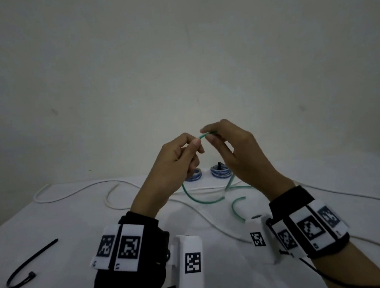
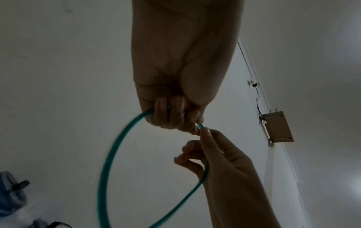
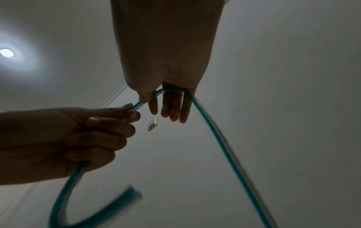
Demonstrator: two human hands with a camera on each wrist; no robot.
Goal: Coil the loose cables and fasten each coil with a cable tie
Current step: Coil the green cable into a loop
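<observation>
Both hands are raised over the table and share a thin green cable [image 1: 207, 133]. My left hand [image 1: 196, 146] grips it in curled fingers, and the cable leaves that fist as a wide loop [image 2: 109, 154]. My right hand [image 1: 206, 134] pinches the same cable between thumb and forefinger, right beside the left fingertips. Past the right hand [image 3: 154, 100] the cable [image 3: 215, 135] drapes across the fingers and drops away. The rest of it lies on the table in a curve [image 1: 202, 202], with its free end [image 1: 236, 208] near the right wrist. A black cable tie [image 1: 28, 263] lies at the front left.
A long white cable [image 1: 75, 192] snakes loosely across the white table [image 1: 55, 220]. Two blue coils [image 1: 195, 175] [image 1: 220, 172] sit at the back edge by the wall, the right one with a black tie standing up. One of them shows low in the left wrist view [image 2: 9, 199].
</observation>
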